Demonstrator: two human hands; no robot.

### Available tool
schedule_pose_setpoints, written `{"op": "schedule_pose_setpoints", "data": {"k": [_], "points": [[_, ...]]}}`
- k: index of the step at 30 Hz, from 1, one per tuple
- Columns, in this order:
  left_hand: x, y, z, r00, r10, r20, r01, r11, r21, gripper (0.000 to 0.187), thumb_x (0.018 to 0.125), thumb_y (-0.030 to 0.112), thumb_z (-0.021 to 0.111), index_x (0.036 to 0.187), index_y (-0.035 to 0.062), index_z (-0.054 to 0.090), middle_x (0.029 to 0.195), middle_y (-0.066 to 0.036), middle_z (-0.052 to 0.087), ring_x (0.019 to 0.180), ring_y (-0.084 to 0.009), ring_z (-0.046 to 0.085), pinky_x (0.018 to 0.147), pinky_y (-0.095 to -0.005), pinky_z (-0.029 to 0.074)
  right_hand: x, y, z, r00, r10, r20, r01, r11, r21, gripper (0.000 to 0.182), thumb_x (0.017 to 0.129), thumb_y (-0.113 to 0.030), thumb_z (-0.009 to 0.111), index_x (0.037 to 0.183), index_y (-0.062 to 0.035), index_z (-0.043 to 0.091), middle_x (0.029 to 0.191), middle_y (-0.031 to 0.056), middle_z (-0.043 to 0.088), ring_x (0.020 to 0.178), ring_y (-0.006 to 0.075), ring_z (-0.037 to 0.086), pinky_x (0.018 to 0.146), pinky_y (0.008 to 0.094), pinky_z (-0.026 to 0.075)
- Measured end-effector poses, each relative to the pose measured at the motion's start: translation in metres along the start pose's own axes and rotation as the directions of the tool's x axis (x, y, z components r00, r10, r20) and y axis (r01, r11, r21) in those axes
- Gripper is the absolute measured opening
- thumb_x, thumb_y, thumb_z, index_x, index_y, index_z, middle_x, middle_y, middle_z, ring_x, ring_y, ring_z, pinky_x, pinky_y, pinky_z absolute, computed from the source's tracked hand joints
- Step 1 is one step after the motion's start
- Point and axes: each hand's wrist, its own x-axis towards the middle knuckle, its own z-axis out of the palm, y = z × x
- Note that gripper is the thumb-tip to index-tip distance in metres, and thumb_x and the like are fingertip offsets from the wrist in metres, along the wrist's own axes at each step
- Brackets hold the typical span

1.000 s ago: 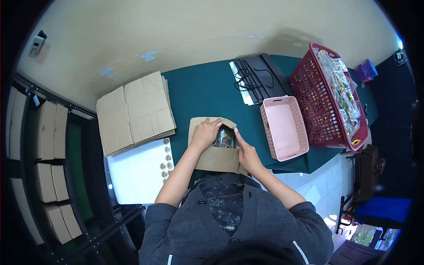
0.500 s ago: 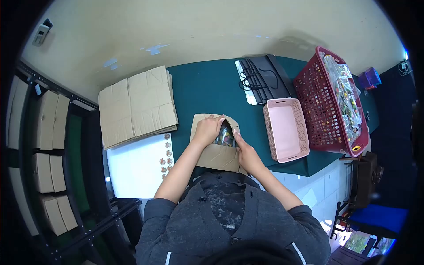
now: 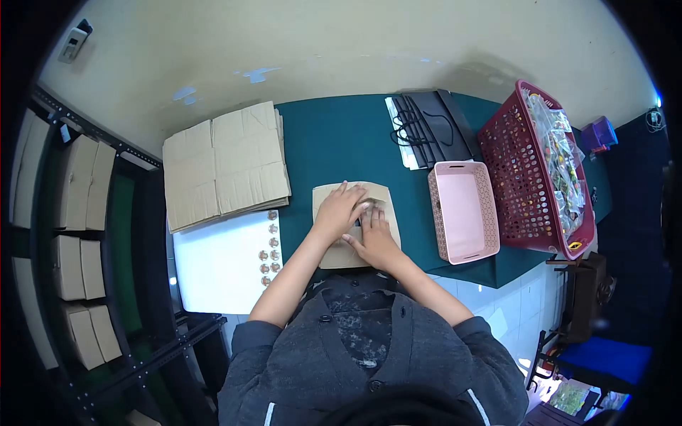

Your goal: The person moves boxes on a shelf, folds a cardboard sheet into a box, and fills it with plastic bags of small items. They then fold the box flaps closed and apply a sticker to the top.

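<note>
A small brown cardboard box [image 3: 389, 200] lies on the green tablecloth right in front of me, its top flaps folded over. My left hand [image 3: 339, 213] rests on the left part of the box top with its fingers stretched out. On the right part lies my right hand [image 3: 379, 239], flat, fingers forward and thumb apart. Between the fingertips a small shiny brownish patch [image 3: 368, 204] shows on the box; I cannot make out what it is. What the box holds is mostly hidden beneath flaps and hands.
Flattened cardboard [image 3: 226, 163] is stacked at left, overlapping a white sheet [image 3: 217, 273] with several round stickers [image 3: 264, 255]. To the right stand a pink tray [image 3: 465, 213], black bags [image 3: 437, 128] and a maroon basket [image 3: 508, 174] of plastic packets. A shelf [image 3: 135, 362] holds boxes far left.
The box's opening, which showed shiny packed contents, is now covered by its flaps. My right hand has moved from the box's right side onto its top.
</note>
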Motion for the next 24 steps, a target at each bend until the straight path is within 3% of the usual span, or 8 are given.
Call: {"op": "schedule_pose_setpoints", "data": {"k": [2,4,12,14,15,17,20,24], "points": [[-0.016,-0.009,0.004,0.999,0.028,0.027,-0.030,0.997,0.078,0.040,0.091,0.032,0.046,0.128,0.0190,0.048,0.134,-0.011,0.043,0.128,-0.0365,0.034,0.103,-0.0451,0.031,0.005,0.007,0.007,0.999,-0.001,-0.036,0.000,1.000,-0.017,0.076,0.089,-0.053,0.041,0.130,0.0101,0.035,0.129,0.0375,0.035,0.129,0.0501,0.019,0.106,0.0501,0.023],[-0.029,-0.010,0.010,0.997,0.054,0.063,-0.063,0.987,0.145,0.044,0.089,0.029,0.048,0.133,0.0223,0.043,0.141,-0.010,0.036,0.132,-0.0367,0.027,0.107,-0.0472,0.026,0.011,0.023,0.005,0.949,-0.047,0.311,-0.012,0.982,0.187,0.069,0.089,-0.050,0.042,0.124,0.0092,0.045,0.130,0.0317,0.039,0.128,0.0443,0.027,0.104,0.0499,0.026],[-0.042,-0.008,0.008,0.995,0.036,0.091,-0.047,0.991,0.124,0.043,0.087,0.018,0.048,0.129,0.0273,0.048,0.143,-0.006,0.032,0.136,-0.0344,0.020,0.110,-0.0499,0.015,-0.003,0.008,-0.045,0.948,-0.018,0.319,-0.193,0.764,0.616,0.034,0.089,-0.025,0.051,0.103,0.0053,0.061,0.113,0.0278,0.053,0.108,0.0387,0.049,0.091,0.0411,0.039],[-0.043,-0.008,0.010,0.994,0.052,0.095,-0.065,0.989,0.135,0.042,0.088,0.020,0.047,0.129,0.0260,0.048,0.145,-0.008,0.028,0.136,-0.0353,0.019,0.110,-0.0489,0.015,-0.004,0.031,-0.027,0.981,0.083,-0.177,0.026,0.841,0.540,0.035,0.089,-0.023,0.053,0.113,0.0018,0.057,0.114,0.0250,0.054,0.100,0.0406,0.054,0.086,0.0425,0.043],[-0.045,-0.005,0.007,0.994,0.051,0.100,-0.064,0.989,0.131,0.042,0.088,0.020,0.047,0.129,0.0260,0.048,0.145,-0.008,0.028,0.136,-0.0353,0.019,0.110,-0.0489,0.015,-0.001,0.034,-0.025,0.981,0.088,-0.172,0.020,0.840,0.542,0.035,0.089,-0.023,0.053,0.113,0.0018,0.057,0.114,0.0250,0.054,0.100,0.0406,0.054,0.086,0.0425,0.043],[-0.047,0.005,0.000,1.000,-0.027,-0.016,0.030,0.979,0.202,0.044,0.087,0.020,0.050,0.131,0.0171,0.045,0.147,-0.015,0.023,0.135,-0.0374,0.018,0.109,-0.0499,0.016,0.012,0.043,-0.023,0.827,-0.032,-0.561,0.028,0.999,-0.017,0.054,0.087,-0.025,0.056,0.133,-0.0021,0.039,0.117,0.0251,0.053,0.097,0.0430,0.056,0.085,0.0433,0.045],[-0.065,-0.010,0.025,0.877,-0.287,-0.386,0.210,0.951,-0.228,0.055,0.085,0.017,0.057,0.135,0.0084,0.036,0.145,-0.022,0.019,0.134,-0.0406,0.018,0.108,-0.0477,0.020,0.011,0.053,0.021,0.930,0.298,-0.218,-0.201,0.904,0.377,0.079,0.085,-0.027,0.061,0.144,-0.0072,0.012,0.120,0.0277,0.051,0.103,0.0440,0.054,0.088,0.0432,0.044],[-0.068,-0.008,0.024,0.791,-0.564,-0.237,0.367,0.747,-0.554,0.083,0.074,0.015,0.072,0.139,0.0045,0.021,0.143,-0.024,0.024,0.134,-0.0375,0.021,0.108,-0.0420,0.025,0.018,0.048,0.013,0.932,0.334,-0.140,-0.212,0.817,0.537,0.095,0.081,-0.026,0.066,0.144,-0.0095,-0.004,0.123,0.0316,0.047,0.106,0.0429,0.054,0.088,0.0424,0.045]]}}
